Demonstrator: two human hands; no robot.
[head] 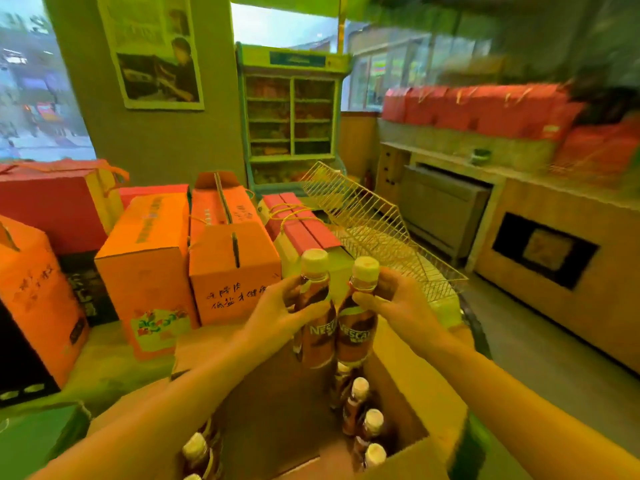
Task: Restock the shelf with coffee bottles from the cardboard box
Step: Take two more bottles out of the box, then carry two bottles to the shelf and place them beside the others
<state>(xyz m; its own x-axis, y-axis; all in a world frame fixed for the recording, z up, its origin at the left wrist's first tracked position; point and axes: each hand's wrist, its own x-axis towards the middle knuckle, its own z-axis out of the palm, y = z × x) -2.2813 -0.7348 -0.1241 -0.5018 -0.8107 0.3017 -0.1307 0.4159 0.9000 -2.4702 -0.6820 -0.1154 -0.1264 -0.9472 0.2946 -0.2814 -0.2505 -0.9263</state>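
Two brown coffee bottles with pale caps are held up side by side above the open cardboard box (440,396). My left hand (277,310) grips the left bottle (317,327) around its neck and shoulder. My right hand (398,303) grips the right bottle (356,334) just below its cap. Several more capped bottles (363,420) stand inside the box along its right side, and a few others (197,452) at its near left corner. The middle of the box holds no bottles.
Orange and red gift boxes (232,265) crowd the floor ahead and to the left. A tilted wire rack (377,230) leans beyond the bottles. A glass-fronted display cabinet (291,116) stands at the back. A wooden counter (554,237) with red boxes on top runs along the right.
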